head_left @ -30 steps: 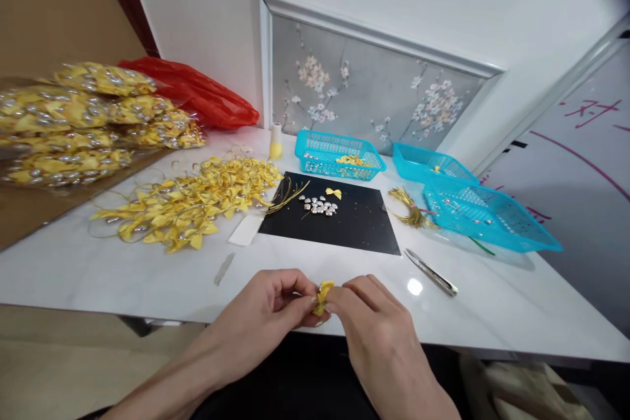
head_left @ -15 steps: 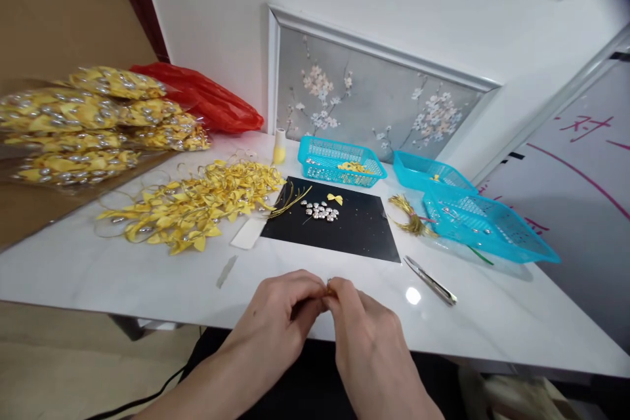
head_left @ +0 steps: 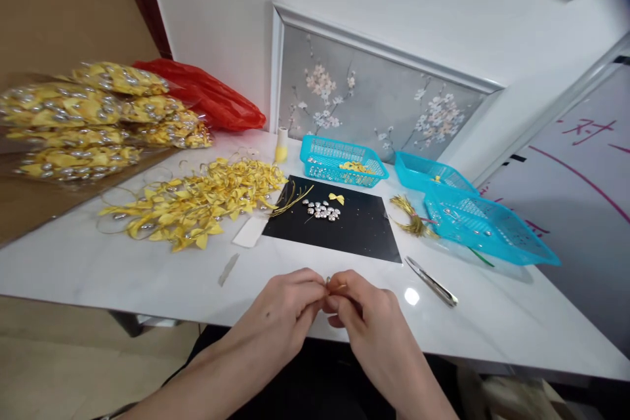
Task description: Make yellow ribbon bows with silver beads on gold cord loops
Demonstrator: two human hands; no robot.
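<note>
My left hand and my right hand meet fingertip to fingertip over the front edge of the table. Both are closed in a pinch. A small silver bead peeks out between the fingertips, at the left hand's side. What looks like thin gold wire shows at the right fingertips; the rest is hidden by the fingers. Beyond the hands, a black mat carries loose silver beads, a yellow bow and several gold wires.
Finished-looking yellow bow stems are heaped at left, with bagged bunches behind. Blue baskets stand at the back and right. Tweezers lie right of my hands, below a gold wire bundle. A yellow spool stands upright.
My right hand has turned and its fingers have opened out slightly around the pinch, so the silver bead shows more clearly. My left hand stays almost in place.
</note>
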